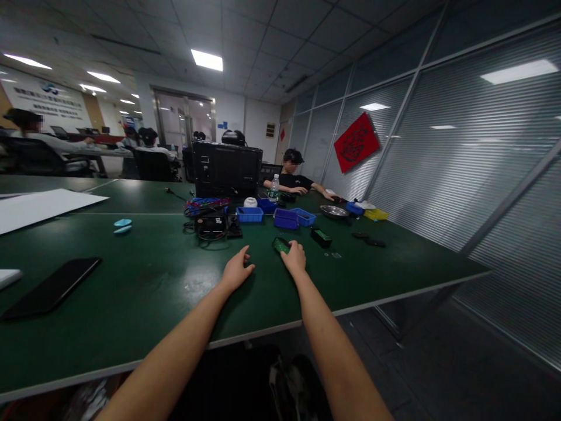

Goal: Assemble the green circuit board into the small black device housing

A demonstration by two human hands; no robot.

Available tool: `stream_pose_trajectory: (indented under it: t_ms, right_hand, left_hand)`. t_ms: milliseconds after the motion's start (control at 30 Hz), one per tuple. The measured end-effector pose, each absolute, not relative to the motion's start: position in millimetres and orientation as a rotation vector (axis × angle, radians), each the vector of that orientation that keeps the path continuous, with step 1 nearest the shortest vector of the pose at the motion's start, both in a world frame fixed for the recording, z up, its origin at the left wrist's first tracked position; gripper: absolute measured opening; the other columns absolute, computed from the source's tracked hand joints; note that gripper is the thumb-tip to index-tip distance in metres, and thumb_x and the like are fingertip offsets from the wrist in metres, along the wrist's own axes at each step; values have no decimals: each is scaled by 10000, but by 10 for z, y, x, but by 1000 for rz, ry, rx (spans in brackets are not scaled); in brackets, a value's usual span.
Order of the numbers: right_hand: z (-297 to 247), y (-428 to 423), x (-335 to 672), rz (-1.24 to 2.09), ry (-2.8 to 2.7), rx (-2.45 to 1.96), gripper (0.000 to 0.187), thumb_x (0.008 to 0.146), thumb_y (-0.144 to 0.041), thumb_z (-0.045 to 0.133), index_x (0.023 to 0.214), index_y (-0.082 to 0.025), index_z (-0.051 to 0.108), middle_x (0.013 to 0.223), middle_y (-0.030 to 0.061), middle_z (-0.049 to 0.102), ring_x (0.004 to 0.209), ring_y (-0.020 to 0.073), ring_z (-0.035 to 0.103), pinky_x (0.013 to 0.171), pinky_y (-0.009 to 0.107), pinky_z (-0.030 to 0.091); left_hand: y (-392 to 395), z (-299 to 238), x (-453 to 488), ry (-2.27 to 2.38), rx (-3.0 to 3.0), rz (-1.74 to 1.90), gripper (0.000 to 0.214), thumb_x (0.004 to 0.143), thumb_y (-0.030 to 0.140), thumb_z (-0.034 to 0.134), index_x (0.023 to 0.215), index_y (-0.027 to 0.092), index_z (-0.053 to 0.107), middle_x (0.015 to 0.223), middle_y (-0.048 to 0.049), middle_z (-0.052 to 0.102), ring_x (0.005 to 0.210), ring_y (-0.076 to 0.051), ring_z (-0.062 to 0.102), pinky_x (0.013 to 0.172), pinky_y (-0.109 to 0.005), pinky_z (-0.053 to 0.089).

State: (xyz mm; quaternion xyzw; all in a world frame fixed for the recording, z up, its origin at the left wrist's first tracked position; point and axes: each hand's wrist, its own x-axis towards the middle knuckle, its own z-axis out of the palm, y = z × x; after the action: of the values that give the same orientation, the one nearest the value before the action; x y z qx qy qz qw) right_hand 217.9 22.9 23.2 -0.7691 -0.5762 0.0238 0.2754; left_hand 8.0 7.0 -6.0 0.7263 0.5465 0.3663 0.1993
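Just above the green tabletop, my right hand (294,258) is closed around the near end of a small green circuit board (279,245) with a dark edge. My fingers and thumb hide part of the board. To its left, my left hand (237,270) is low over the table with thumb and fingers apart, holding nothing. Right of the board lies a black box (321,237) with a green, board-like top. Small clear pieces (336,255) lie on the table nearby.
Beyond my hands stand several blue trays (249,215), a tangle of cables and a black device (211,225), a white ball (250,202), a bottle (274,187) and a monitor (228,169). A metal dish (334,211) is at right. Across the table sits a person (293,175).
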Motion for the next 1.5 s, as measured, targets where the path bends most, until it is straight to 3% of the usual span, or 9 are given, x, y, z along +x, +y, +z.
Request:
stream_pose_trajectory:
  t_ms: [233,400,600,733,933,1100,1267,1367,1500]
  right_hand:
    - [225,229,2196,84,-1674,-2068,580,724,-397,529,1233,-150,403,1153,140,503,1063,274,458,838,367,368]
    - [245,233,2205,111,-1670,-2072,462,740,-341,512,1159,-151,468,1092,120,539,985,237,509,795,326,389]
    - [270,157,2195,-269,-1541,-2150,435,730,-239,555,1132,-119,442,1137,178,458,1048,274,443,818,374,355]
    - [284,104,2093,-281,-1709,-2077,511,715,-368,600,1148,-159,425,1171,168,419,1071,283,411,837,404,331]
    - [363,77,2053,-119,-1646,-1991,491,813,-528,362,1140,-178,470,1128,133,477,1035,244,446,810,354,362]
    - [343,133,2105,156,-1534,-2090,570,781,-471,442,1240,-135,407,1134,159,513,1016,256,488,768,343,399]
    - [275,161,2024,335,-1646,-1795,426,818,-489,394,1074,-187,553,1021,81,600,935,188,553,768,275,415]
    - [213,202,1989,495,-1600,-1602,402,844,-487,344,948,-188,592,876,49,629,755,142,594,660,237,452]
    - [126,272,1939,828,-1420,-1389,335,822,-393,428,1043,-172,548,812,55,617,575,111,570,434,197,445]
  left_hand:
    - [56,-39,81,1534,2031,1007,657,693,269,592,1301,219,347,1028,-27,601,884,-141,567,804,-256,429]
    - [50,-28,82,1531,2041,1000,646,695,268,591,1295,217,356,1018,-26,607,879,-138,570,797,-250,430]
    - [38,-14,86,1539,2044,1000,639,691,269,591,1287,208,368,1010,-33,610,887,-144,570,795,-257,432]
    - [45,-17,84,1527,2047,1005,632,692,270,588,1283,209,373,1014,-34,608,886,-143,570,797,-259,433]
    - [48,-14,84,1536,2026,994,630,696,270,585,1285,217,367,1024,-29,604,892,-141,567,806,-254,429]
    - [38,-11,85,1522,2024,1005,622,695,266,582,1280,215,375,1024,-24,602,886,-141,565,811,-256,428]
    - [24,20,97,1534,1992,1027,594,725,326,561,1278,214,377,1001,-23,609,861,-140,569,802,-265,433]
    - [32,27,104,1531,1967,1090,562,760,408,514,1264,193,392,994,-39,612,829,-135,574,785,-266,441]
    - [57,-4,109,1548,1961,1175,590,753,454,513,1256,168,394,1066,-75,582,813,-138,577,762,-270,454]
